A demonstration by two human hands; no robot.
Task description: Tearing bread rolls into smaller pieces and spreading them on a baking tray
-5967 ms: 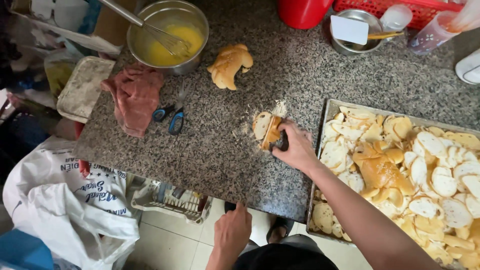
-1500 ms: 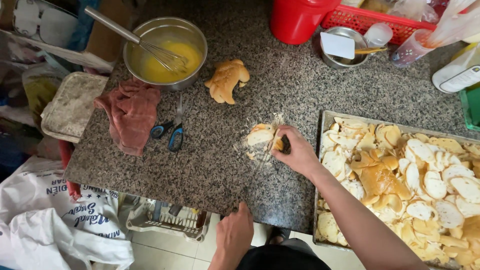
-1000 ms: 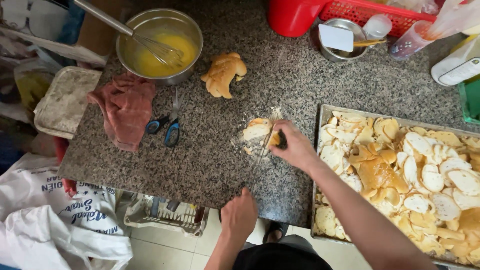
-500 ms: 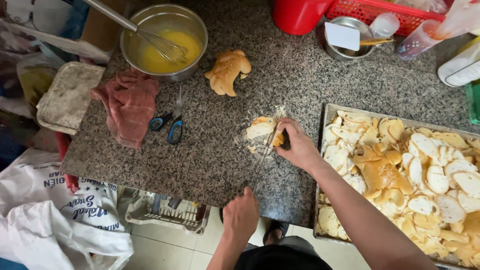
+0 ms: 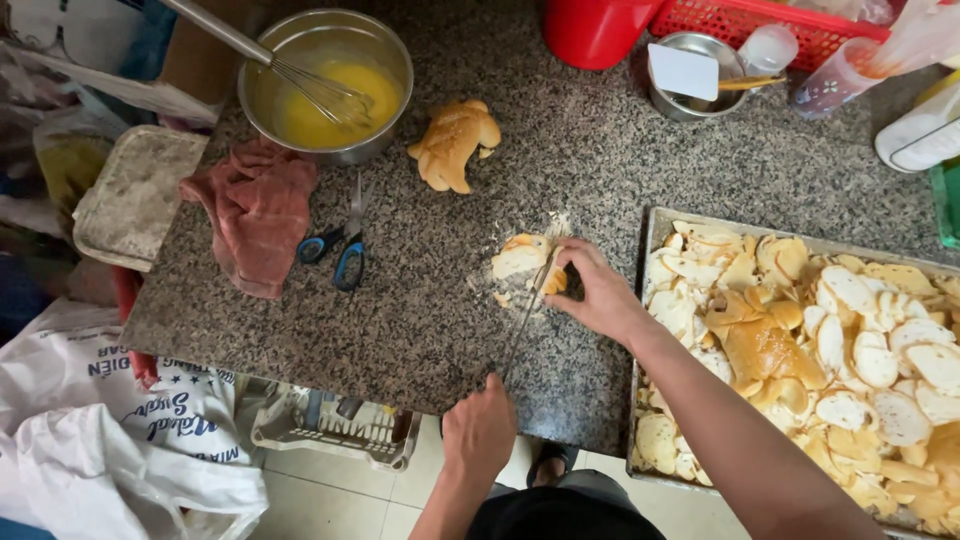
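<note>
The right hand (image 5: 598,297) pins the bread (image 5: 522,258) at mid-counter to steady it, while at six o'clock the left hand (image 5: 480,432) grips a knife (image 5: 527,313), its blade laid across the loaf for slicing.

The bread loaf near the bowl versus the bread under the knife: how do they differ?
The bread loaf near the bowl is whole, with its golden crust unbroken; the bread under the knife is a small remnant, cut open, with crumbs around it. The loaf lies untouched, apart from both hands; the remnant is steadied by the right hand while the left hand holds the knife. Both rest on the speckled stone counter.
</note>
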